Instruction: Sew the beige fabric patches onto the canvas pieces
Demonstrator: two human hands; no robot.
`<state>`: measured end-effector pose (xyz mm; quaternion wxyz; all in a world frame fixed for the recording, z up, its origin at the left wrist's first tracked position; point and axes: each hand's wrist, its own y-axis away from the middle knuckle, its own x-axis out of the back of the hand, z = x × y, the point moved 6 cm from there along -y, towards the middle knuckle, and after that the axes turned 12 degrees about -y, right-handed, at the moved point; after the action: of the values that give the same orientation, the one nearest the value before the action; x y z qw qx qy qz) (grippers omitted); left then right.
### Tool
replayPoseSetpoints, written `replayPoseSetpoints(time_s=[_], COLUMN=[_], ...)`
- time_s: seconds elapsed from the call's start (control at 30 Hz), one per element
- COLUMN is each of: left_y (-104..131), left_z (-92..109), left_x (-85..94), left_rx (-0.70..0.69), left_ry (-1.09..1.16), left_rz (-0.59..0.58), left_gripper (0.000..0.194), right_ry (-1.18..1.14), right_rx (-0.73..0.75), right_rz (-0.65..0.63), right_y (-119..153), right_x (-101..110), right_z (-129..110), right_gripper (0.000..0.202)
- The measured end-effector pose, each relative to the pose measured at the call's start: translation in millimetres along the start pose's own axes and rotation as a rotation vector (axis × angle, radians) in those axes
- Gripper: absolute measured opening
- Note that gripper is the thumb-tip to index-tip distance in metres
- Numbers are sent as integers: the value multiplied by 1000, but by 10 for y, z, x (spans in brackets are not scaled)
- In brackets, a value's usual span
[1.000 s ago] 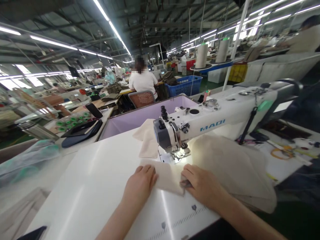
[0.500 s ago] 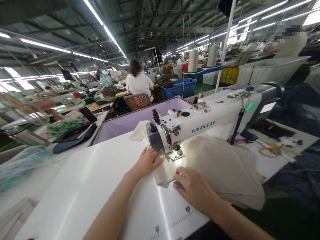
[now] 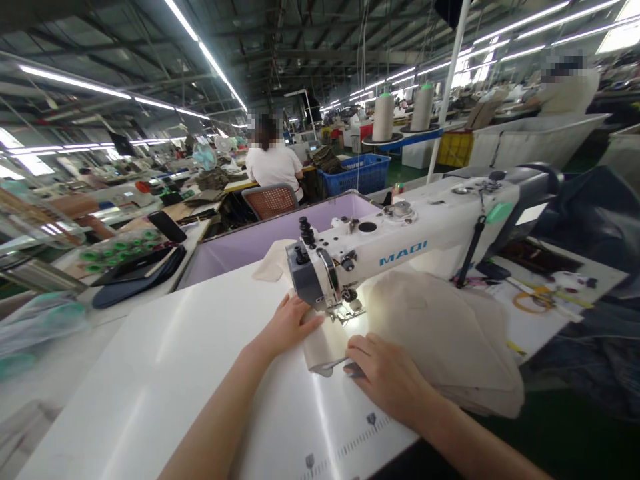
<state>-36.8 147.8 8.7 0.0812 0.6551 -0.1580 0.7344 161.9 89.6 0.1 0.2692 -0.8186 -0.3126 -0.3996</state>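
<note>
A white sewing machine [image 3: 400,240] stands on a white table. Under its presser foot [image 3: 350,312] runs a narrow beige fabric piece [image 3: 324,347], its near end lying toward me. My left hand [image 3: 290,323] rests on the fabric's left edge beside the machine head, fingers spread. On the right side of the strip, my right hand [image 3: 377,370] has its fingers bent around a small dark grey object [image 3: 354,369], partly hidden by the hand. A stack of beige fabric panels [image 3: 445,333] lies just right of my right hand.
Behind the table is a lilac-lined bin [image 3: 240,237]. Scissors [image 3: 535,300] with orange handles lie at the right. Thread cones [image 3: 383,117] stand behind the machine. A person in white [image 3: 273,163] sits farther back. Green-ended spools [image 3: 120,250] and a phone [image 3: 167,227] are at the left.
The whole view has shifted slightly, so things sit a little farther left. Both hands keep nearly the same places at the fabric.
</note>
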Motion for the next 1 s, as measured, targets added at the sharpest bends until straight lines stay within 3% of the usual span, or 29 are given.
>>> replayPoseSetpoints(time_s=[0.33,0.43,0.57,0.63,0.77,1.0], left_y=[-19,94,436,591,677,509], left_z=[35,294,811,943,952,823], left_x=[81,131,88,70,74,146], left_rx=[66,39,-195,-259,-302,-296], left_ry=[-83,-142,-48,-55,-94,-65], left_rz=[-24,35,55,88,127,101], left_gripper=[27,19,24,30,35,35], right_ry=[42,52,52,51,49,55], right_rx=[38,68,70,59,50,51], right_rz=[-23,-34,-51,-64,-69,-66], right_y=[-50,-46,-14,-4,-29,-203], right_x=[-6,-10,-4,-1,8,41], right_z=[16,10,8,16,37,79], right_gripper=[3,3,5,9,11,10])
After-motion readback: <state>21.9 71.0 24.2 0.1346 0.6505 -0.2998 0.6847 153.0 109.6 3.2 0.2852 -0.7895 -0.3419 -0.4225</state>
